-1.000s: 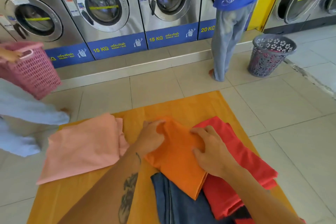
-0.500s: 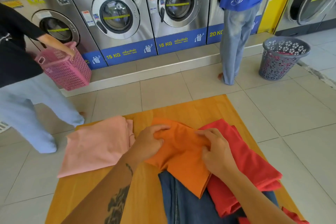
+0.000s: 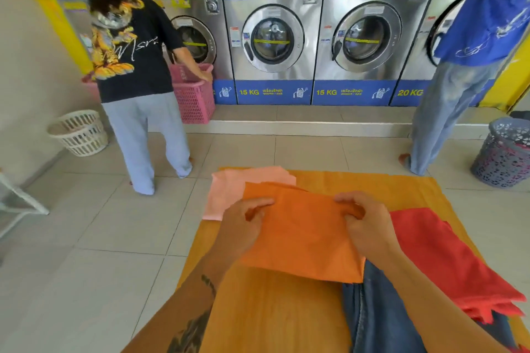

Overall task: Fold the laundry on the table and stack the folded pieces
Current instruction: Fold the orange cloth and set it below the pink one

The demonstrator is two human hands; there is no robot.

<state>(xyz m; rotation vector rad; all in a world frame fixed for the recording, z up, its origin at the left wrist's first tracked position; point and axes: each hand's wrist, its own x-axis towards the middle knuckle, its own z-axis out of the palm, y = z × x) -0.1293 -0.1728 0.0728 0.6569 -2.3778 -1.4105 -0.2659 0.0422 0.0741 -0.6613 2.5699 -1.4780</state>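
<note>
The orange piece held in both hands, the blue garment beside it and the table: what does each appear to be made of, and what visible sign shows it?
Orange piece: thin matte woven cloth, probably cotton; soft creases.
Blue garment: looks like denim; stitched seam.
Table: wood or wood-look laminate; smooth with faint grain.

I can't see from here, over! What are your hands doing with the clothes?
Left hand and right hand both gripping the orange cloth. Pink piece partly under it. Red cloth and jeans unfolded alongside. Nothing blocking.
</note>
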